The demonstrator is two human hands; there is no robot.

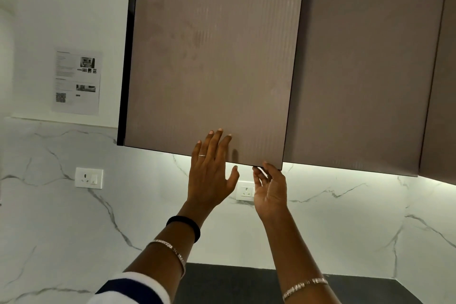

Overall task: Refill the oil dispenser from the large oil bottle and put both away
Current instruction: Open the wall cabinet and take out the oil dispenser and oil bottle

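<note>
Pressing the cabinet door (214, 57), flat left hand (209, 175); right hand (270, 187) gripping its corner; marble wall (345, 217) behind.

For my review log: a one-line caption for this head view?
Left hand flat against the brown cabinet door, right hand hooked under its lower corner.

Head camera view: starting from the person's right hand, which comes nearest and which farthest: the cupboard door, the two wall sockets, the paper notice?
1. The cupboard door: the right hand touches its bottom corner.
2. The small socket: on the wall just left of that hand.
3. The socket with switch: far left on the wall.
4. The paper notice: upper left, farthest.
</note>
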